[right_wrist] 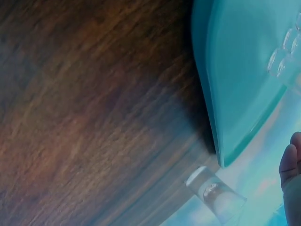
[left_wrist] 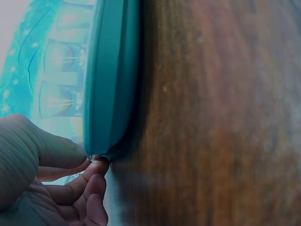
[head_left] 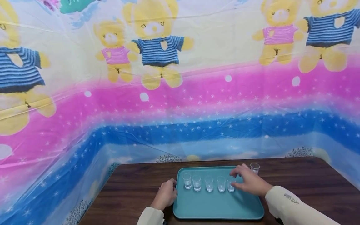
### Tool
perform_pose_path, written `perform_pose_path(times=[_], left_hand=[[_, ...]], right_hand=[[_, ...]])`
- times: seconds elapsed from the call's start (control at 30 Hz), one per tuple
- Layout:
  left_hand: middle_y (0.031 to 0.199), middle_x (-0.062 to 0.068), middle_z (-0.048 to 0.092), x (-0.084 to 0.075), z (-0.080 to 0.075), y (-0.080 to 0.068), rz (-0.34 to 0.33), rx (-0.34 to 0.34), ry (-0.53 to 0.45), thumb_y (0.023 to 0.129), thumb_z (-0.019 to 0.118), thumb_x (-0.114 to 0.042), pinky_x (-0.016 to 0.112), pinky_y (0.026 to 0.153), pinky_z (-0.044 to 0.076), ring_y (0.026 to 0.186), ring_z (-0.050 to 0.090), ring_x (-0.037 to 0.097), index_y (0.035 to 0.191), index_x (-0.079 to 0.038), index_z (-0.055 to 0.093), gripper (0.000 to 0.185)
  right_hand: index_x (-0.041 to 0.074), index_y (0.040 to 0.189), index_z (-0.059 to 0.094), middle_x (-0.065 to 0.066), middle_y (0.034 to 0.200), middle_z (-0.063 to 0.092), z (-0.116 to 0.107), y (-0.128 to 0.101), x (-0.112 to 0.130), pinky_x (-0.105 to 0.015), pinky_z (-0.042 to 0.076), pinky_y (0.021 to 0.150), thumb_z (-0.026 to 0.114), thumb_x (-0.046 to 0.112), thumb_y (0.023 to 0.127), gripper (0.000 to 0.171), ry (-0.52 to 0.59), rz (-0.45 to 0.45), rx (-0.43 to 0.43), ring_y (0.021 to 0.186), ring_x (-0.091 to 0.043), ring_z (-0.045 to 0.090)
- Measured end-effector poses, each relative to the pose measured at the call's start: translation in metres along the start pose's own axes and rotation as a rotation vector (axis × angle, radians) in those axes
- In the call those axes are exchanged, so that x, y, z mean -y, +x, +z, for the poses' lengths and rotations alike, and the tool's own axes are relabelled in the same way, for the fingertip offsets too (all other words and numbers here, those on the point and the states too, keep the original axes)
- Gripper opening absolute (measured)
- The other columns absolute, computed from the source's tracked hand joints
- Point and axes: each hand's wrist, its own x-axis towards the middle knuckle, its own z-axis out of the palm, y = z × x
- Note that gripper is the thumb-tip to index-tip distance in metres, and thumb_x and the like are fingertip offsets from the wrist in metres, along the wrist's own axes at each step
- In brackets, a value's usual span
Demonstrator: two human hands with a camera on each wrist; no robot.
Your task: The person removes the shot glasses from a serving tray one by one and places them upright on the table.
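A row of several small clear shot glasses (head_left: 209, 183) stands upright across the back half of a teal tray (head_left: 216, 209). My left hand (head_left: 166, 193) pinches the tray's left rim. In the left wrist view, the thumb (left_wrist: 63, 149) lies against the rim and the curled fingers meet it there. My right hand (head_left: 250, 180) reaches over the tray's right side, its thumb and fingers spread apart at the rightmost shot glass (head_left: 231, 185). Some of that glass is hidden behind the fingers. Only part of the right hand (right_wrist: 292, 160) shows in the right wrist view.
Another shot glass (head_left: 255, 168) stands on the dark wooden table (head_left: 126, 190), just off the tray's back right corner and behind the right hand. A printed bear curtain (head_left: 197, 131) hangs behind the table and along its sides.
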Motion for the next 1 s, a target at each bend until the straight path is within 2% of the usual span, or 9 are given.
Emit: perform_pose_path(times=[0.2, 0.37, 0.63, 0.77, 1.0], left_hand=[[0.079, 0.006, 0.054, 0.0, 0.001, 0.0, 0.006, -0.001, -0.005, 0.092, 0.056, 0.0, 0.038, 0.063, 0.047, 0.073, 0.055, 0.019, 0.121, 0.002, 0.056, 0.029], [0.082, 0.006, 0.055, -0.001, 0.0, 0.0, 0.008, 0.002, -0.001, 0.092, 0.056, 0.0, 0.039, 0.064, 0.047, 0.076, 0.056, 0.02, 0.121, 0.002, 0.056, 0.029], [0.084, 0.007, 0.056, -0.002, -0.001, 0.0, -0.017, 0.008, 0.006, 0.092, 0.058, -0.001, 0.039, 0.065, 0.048, 0.078, 0.057, 0.02, 0.121, 0.001, 0.057, 0.029], [0.085, 0.008, 0.056, -0.002, -0.001, 0.002, -0.012, 0.013, 0.006, 0.092, 0.058, -0.001, 0.039, 0.065, 0.047, 0.078, 0.057, 0.021, 0.121, 0.001, 0.057, 0.029], [0.085, 0.008, 0.057, -0.002, 0.002, 0.002, -0.022, 0.007, 0.011, 0.092, 0.058, -0.001, 0.039, 0.066, 0.048, 0.079, 0.057, 0.021, 0.12, 0.001, 0.057, 0.029]], right_hand=[[0.015, 0.101, 0.066, 0.007, 0.091, 0.053, 0.0, -0.001, -0.001, -0.033, 0.044, 0.071, 0.075, 0.018, 0.081, 0.022, -0.019, 0.028, -0.026, 0.088, -0.018, 0.047], [0.015, 0.102, 0.066, 0.006, 0.091, 0.055, -0.01, -0.006, -0.004, -0.034, 0.043, 0.07, 0.075, 0.02, 0.082, 0.022, -0.024, 0.054, -0.069, 0.087, -0.017, 0.047], [0.009, 0.104, 0.066, 0.0, 0.091, 0.056, -0.025, -0.015, -0.025, -0.029, 0.043, 0.062, 0.073, 0.021, 0.084, 0.025, -0.009, 0.065, -0.079, 0.081, -0.019, 0.047], [0.007, 0.106, 0.065, -0.002, 0.092, 0.055, -0.033, -0.023, -0.036, -0.03, 0.044, 0.063, 0.072, 0.02, 0.085, 0.025, 0.002, 0.088, -0.097, 0.082, -0.019, 0.049], [0.005, 0.105, 0.065, -0.002, 0.092, 0.053, -0.039, -0.038, -0.056, -0.029, 0.046, 0.064, 0.072, 0.019, 0.084, 0.026, -0.042, 0.132, -0.152, 0.08, -0.014, 0.049]])
